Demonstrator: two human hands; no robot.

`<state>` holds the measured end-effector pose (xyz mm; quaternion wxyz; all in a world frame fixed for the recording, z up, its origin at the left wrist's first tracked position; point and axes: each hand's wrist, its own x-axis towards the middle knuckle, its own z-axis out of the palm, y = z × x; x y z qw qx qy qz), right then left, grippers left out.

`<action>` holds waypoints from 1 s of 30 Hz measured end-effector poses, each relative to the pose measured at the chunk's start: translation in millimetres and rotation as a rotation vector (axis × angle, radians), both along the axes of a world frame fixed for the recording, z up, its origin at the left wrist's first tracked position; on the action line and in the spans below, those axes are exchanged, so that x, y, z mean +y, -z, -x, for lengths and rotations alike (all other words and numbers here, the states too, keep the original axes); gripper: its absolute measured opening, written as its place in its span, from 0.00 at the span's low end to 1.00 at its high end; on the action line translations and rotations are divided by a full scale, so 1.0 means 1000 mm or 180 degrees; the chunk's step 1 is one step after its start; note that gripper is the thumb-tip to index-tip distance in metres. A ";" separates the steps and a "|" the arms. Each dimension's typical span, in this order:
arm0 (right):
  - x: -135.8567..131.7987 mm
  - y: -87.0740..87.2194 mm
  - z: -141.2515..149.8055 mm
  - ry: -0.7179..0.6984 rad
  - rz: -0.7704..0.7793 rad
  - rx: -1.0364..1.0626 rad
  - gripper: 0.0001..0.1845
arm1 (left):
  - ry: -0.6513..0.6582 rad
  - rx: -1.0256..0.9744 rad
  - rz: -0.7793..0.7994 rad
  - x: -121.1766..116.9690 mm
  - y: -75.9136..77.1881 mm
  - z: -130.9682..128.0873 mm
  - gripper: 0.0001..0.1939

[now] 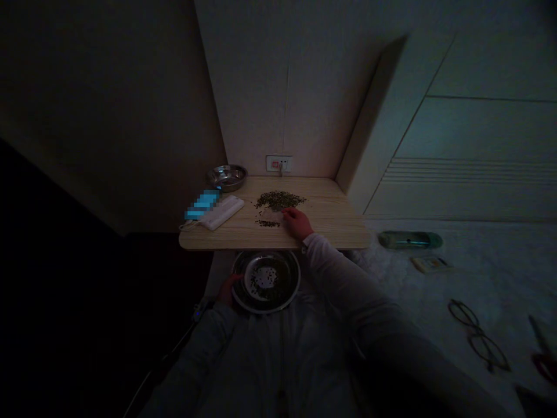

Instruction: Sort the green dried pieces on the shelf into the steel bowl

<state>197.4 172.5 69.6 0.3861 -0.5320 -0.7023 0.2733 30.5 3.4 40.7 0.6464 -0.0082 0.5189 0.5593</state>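
A round steel basin [266, 309] rests at my lap, just below the table's front edge, with small dark green beans scattered inside. My left hand [229, 288] is closed on the basin's left rim. On the wooden table [331, 203], more small green beans [278, 199] lie in a spread heap, with a smaller row nearer the front. My right hand [297, 223] is at the right side of these beans, its fingers pinched together over the tabletop. What lies between those fingertips is too small and dim to make out. A pale patch shows between the heap and the row.
Another steel bowl [227, 177] stands at the table's back left. Nearby are a lit phone [202, 204] and a white power bank [221, 213]. A wall socket [279, 164] sits behind. To the right lie a bottle [409, 240], a small packet [430, 265] and eyeglasses [478, 337].
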 end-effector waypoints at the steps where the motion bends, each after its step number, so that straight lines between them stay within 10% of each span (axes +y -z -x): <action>1: -0.001 0.000 0.000 0.0002 -0.0003 -0.0036 0.15 | 0.0003 -0.0007 -0.0031 0.000 0.001 0.000 0.08; 30: -0.009 0.002 -0.003 -0.0317 0.0097 0.0335 0.13 | 0.0001 -0.0137 -0.0111 0.002 -0.005 -0.005 0.09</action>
